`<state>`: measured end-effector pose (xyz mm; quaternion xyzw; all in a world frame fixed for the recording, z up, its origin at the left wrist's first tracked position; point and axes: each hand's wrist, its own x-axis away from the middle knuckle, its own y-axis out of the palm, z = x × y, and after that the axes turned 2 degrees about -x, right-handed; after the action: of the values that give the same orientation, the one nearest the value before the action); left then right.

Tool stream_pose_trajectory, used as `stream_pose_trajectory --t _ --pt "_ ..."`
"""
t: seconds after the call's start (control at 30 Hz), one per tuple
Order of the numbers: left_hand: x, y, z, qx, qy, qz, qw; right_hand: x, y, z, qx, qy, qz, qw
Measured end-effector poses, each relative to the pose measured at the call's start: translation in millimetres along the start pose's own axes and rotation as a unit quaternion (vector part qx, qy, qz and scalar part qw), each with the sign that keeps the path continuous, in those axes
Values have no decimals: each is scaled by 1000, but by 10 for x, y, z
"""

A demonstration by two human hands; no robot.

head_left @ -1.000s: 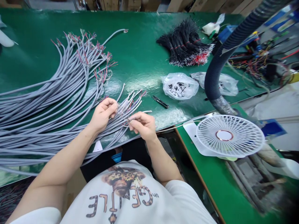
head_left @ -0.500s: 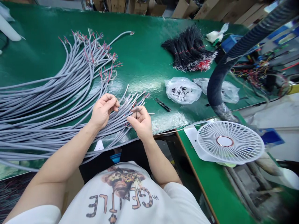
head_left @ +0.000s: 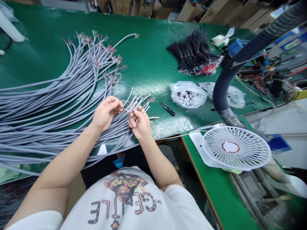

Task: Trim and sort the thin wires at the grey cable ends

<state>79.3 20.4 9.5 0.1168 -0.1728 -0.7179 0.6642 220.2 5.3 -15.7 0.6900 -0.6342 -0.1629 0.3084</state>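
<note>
A green surface (head_left: 144, 57) carries a wide sweep of grey cables (head_left: 48, 118), running in from the left, with their stripped cable ends (head_left: 137, 103) fanned out near the surface's front edge. Farther off lie a bundle of black wires (head_left: 194, 54) and a clear plastic bag (head_left: 188, 95), with small black snips (head_left: 168, 109) just beside it. The left hand (head_left: 105, 114) and right hand (head_left: 140, 124) are close together, each pinching cable ends between fingers and thumb.
</note>
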Motion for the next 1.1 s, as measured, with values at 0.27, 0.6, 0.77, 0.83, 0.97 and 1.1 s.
stream_pose_trajectory --t 0.27,0.6,0.77,0.83,0.97,1.1 --pt "-22 -115 12 -161 -86 -75 980 -7 5 -5 -18 -39 -32 999" --pt "11 -35 -47 -226 2 -59 972 -2 92 88 112 -103 22 988" --pt "13 -23 -30 -212 -8 -48 976 -37 39 102 84 -96 4 992" --pt "12 -27 -30 -204 -17 -40 978 -42 18 99 59 -80 5 995" --pt "12 -30 -45 -187 0 -49 981 -44 27 113 -2 -17 -18 1000" --pt "20 -19 -50 -172 12 -39 984 -47 74 146 -51 25 -36 998"
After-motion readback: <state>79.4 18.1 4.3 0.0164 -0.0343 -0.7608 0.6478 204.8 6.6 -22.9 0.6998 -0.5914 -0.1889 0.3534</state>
